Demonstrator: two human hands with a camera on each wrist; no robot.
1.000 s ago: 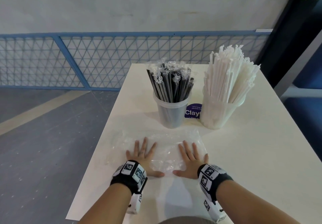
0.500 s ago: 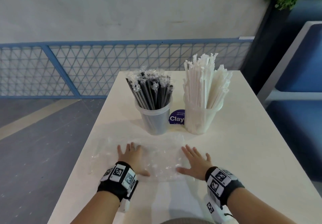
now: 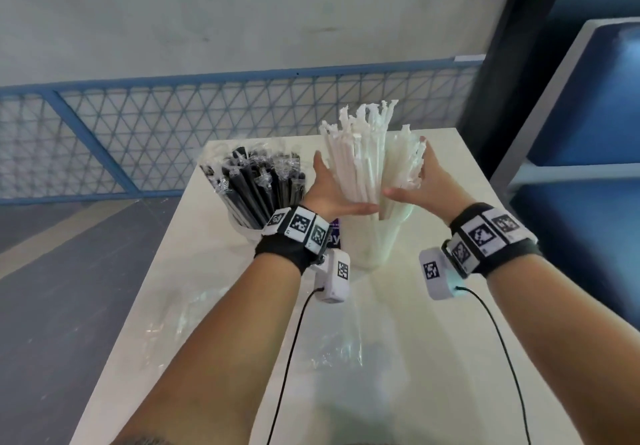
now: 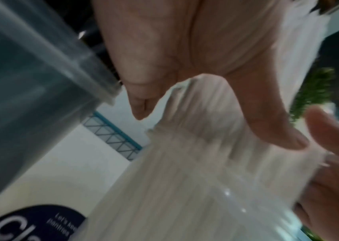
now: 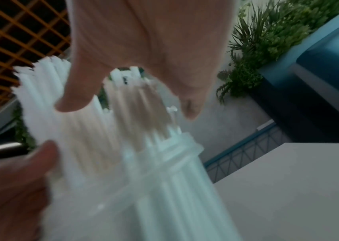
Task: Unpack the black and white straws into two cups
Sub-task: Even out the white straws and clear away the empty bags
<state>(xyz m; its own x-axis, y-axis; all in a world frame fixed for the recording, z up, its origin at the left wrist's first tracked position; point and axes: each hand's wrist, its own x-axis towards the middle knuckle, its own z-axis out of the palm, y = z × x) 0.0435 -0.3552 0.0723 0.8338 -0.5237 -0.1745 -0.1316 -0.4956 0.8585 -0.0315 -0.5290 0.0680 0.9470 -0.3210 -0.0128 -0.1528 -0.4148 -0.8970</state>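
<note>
The white straws (image 3: 363, 154) stand bunched in the clear right cup (image 3: 377, 247). My left hand (image 3: 337, 192) holds the bunch from its left side, thumb across the front. From the right, my right hand (image 3: 412, 174) holds it the same way. In the left wrist view the left hand (image 4: 205, 106) has the white straws (image 4: 185, 163) between thumb and fingers. The right wrist view shows my right hand (image 5: 131, 104) round the white straws (image 5: 94, 130) above the cup rim (image 5: 174, 150). Wrapped black straws (image 3: 256, 185) fill the left cup (image 3: 242, 230), untouched.
An empty clear plastic bag (image 3: 332, 344) lies flat on the white table (image 3: 450, 358) between my forearms. A purple sticker (image 3: 334, 238) sits between the cups. A blue mesh fence (image 3: 138, 133) runs behind the table, and a blue bench (image 3: 588, 133) stands to the right.
Both hands have left the flat plastic bag and risen forward to the white straws, which they now hold from both sides. The spread bunch is drawn closer together.
</note>
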